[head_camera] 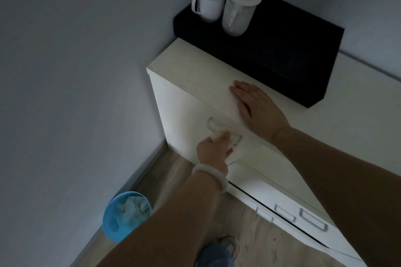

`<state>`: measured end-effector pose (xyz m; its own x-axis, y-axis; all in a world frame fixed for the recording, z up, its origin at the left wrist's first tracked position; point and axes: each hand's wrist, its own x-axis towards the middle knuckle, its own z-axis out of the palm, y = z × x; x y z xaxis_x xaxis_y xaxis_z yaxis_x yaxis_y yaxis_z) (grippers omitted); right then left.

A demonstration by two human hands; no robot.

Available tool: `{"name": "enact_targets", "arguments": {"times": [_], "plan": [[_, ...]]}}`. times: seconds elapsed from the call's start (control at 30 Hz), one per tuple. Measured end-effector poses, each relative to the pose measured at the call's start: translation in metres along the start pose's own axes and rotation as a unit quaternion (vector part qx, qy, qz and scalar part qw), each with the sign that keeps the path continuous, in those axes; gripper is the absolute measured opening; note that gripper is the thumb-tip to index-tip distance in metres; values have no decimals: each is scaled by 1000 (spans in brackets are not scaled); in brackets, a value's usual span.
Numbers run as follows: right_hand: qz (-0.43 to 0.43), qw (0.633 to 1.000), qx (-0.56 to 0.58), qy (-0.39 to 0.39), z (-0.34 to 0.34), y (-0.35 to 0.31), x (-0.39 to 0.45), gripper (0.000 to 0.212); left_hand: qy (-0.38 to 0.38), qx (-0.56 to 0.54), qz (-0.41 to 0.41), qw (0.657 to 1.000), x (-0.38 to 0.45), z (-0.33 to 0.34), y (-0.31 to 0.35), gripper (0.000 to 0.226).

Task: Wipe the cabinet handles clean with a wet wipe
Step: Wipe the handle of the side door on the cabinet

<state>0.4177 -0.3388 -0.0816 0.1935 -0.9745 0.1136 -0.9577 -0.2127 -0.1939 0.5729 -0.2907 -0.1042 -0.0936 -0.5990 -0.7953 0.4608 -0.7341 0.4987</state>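
A white cabinet stands in the corner against the wall. On its upper front sits a pale loop handle. My left hand, with a white bangle on the wrist, is closed around a white wet wipe and presses it against the right part of that handle. My right hand lies flat, fingers spread, on the cabinet's top front edge and holds nothing. Lower on the front are three more handles, partly cut off by my right forearm.
A black box rests on the cabinet top with two lidded white cups on it. A blue waste bin holding crumpled tissues stands on the wooden floor by the left wall. My foot shows at the bottom.
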Motion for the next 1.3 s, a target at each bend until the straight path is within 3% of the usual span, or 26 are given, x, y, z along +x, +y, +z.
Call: {"name": "enact_targets", "arguments": {"times": [0.1, 0.27, 0.43, 0.57, 0.9, 1.13, 1.3], "plan": [[0, 1000, 3, -2, 2, 2, 0, 47, -20, 19, -3, 1000, -5, 6, -8, 9], [0, 1000, 5, -1, 2, 3, 0, 48, 9, 2, 52, 999, 5, -3, 12, 7], [3, 1000, 7, -8, 2, 1, 1, 51, 19, -22, -6, 1000, -5, 18, -14, 25], [0, 1000, 8, -2, 2, 2, 1, 51, 9, -56, 24, 998, -2, 19, -19, 28], [-2, 1000, 16, 3, 4, 3, 0, 48, -113, 66, 24, 991, 10, -10, -1, 35], [-4, 1000, 12, 12, 2, 2, 1, 46, -73, 76, 77, 991, 32, -30, 45, 26], [-2, 1000, 8, 8, 2, 1, 0, 48, -77, 83, 44, 993, 4, -16, 12, 35]]}}
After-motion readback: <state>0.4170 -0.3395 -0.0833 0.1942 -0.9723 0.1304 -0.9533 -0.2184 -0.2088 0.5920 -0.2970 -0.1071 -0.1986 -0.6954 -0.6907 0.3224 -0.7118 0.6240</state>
